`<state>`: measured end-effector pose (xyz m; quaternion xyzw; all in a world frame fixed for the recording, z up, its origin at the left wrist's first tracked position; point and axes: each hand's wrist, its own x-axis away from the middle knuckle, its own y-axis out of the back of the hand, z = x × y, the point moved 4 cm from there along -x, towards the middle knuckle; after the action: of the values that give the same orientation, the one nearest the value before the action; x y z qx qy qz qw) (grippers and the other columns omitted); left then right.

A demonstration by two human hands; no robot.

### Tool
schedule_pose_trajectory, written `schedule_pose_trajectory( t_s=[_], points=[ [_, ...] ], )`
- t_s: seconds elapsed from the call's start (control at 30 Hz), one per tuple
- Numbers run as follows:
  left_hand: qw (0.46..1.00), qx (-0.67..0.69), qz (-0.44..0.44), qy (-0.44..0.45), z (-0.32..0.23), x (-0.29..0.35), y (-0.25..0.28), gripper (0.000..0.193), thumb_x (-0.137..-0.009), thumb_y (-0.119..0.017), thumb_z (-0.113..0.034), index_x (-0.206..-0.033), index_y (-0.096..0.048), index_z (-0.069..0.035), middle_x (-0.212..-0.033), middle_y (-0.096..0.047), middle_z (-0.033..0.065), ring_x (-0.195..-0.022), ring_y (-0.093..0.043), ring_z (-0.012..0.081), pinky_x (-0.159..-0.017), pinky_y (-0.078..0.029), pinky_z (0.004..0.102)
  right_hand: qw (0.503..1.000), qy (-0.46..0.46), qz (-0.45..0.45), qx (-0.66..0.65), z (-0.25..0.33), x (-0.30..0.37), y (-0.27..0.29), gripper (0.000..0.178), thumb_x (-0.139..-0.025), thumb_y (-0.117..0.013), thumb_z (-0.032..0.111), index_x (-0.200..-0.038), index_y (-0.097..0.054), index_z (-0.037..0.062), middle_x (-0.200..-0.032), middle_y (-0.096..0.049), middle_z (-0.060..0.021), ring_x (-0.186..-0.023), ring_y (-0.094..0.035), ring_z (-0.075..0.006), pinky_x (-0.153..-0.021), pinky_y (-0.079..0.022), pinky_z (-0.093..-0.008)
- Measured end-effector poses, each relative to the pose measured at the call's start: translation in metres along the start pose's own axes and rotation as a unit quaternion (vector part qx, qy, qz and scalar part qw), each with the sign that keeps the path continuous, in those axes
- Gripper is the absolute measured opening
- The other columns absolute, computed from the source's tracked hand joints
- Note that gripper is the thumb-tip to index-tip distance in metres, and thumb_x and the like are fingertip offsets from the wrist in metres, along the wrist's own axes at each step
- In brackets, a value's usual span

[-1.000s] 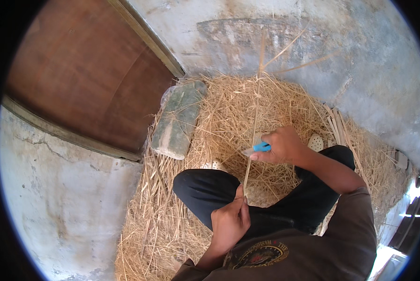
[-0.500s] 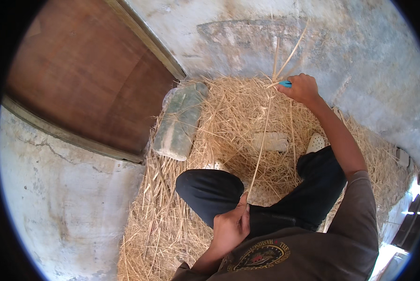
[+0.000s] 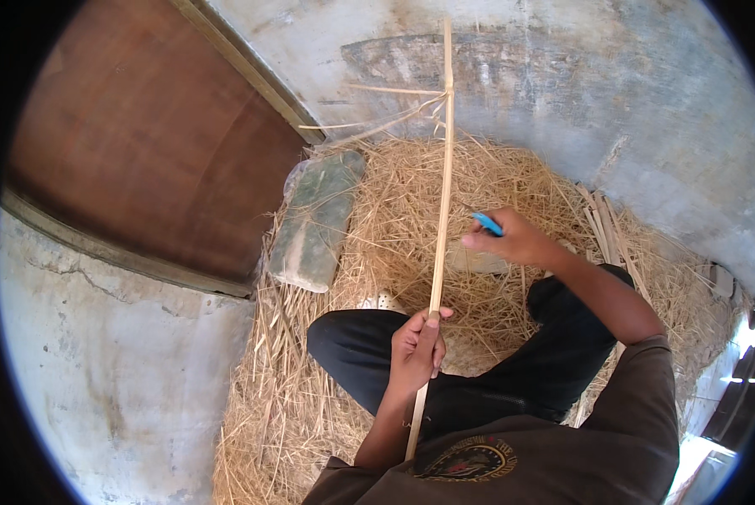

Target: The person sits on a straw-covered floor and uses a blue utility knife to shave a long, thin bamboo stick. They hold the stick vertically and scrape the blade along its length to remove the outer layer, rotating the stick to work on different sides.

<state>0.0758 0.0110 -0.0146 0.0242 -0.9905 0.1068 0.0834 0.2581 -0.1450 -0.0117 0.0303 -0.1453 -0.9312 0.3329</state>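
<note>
A long pale bamboo strip (image 3: 443,227) stands lengthwise in front of me, its lower end by my shirt and its upper end against the wall in view. My left hand (image 3: 415,347) is closed round its lower part. Several thin slivers (image 3: 394,90) stick out to the left from a joint near its far end. Just right of the strip, apart from it, my right hand (image 3: 512,240) grips a small blue-handled knife (image 3: 488,224). The knife's blade hardly shows.
Straw-like shavings (image 3: 411,194) cover the floor round my bent legs. A greenish stone block (image 3: 317,220) lies at the left, beside a brown door panel (image 3: 150,135). Longer split pieces (image 3: 605,223) lie at the right. A weathered wall (image 3: 579,93) rises behind.
My right hand with the knife has come back toward me from the far end. The strip now shows its broader face, its slivers turned left, and my left hand holds it higher.
</note>
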Motion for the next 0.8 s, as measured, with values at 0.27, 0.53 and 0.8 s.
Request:
schedule_pose_trajectory(
  t_s=[0.27, 0.53, 0.8],
  points=[
    [0.939, -0.291, -0.079, -0.164, -0.015, -0.048, -0.013, 0.035, -0.098, -0.052, -0.02, -0.125, -0.05, 0.002, -0.074, -0.059, 0.0102, -0.064, -0.056, 0.0176, -0.061, -0.045, 0.0303, 0.984, 0.033, -0.104, -0.14, 0.027, -0.028, 0.008, 0.025, -0.092, -0.064, 0.03, -0.086, -0.067, 0.0059, -0.057, -0.047, 0.0058, -0.048, -0.04, -0.0048, -0.045, -0.031, -0.0231],
    [0.581, -0.522, -0.161, -0.604, -0.208, -0.018, -0.006, 0.047, -0.079, -0.059, -0.001, -0.125, -0.052, -0.001, -0.122, -0.056, 0.0193, -0.115, -0.051, 0.0336, -0.097, -0.038, 0.0444, 0.957, 0.143, -0.116, 0.223, 0.094, -0.071, 0.075, 0.022, -0.093, -0.06, 0.026, -0.089, -0.066, 0.0047, -0.057, -0.05, -0.0025, -0.051, -0.046, -0.0137, -0.051, -0.037, -0.0322],
    [0.449, -0.798, -0.125, -0.382, -0.246, -0.034, 0.025, 0.035, -0.076, -0.069, -0.017, -0.11, -0.063, -0.012, -0.102, -0.063, 0.0106, -0.103, -0.06, 0.0257, -0.107, -0.025, 0.0556, 0.88, 0.171, 0.031, 0.443, 0.108, -0.027, 0.047, 0.009, -0.089, -0.06, 0.021, -0.093, -0.064, 0.0144, -0.068, -0.06, -0.0072, -0.064, -0.059, -0.0268, -0.06, -0.045, -0.0407]
  ],
)
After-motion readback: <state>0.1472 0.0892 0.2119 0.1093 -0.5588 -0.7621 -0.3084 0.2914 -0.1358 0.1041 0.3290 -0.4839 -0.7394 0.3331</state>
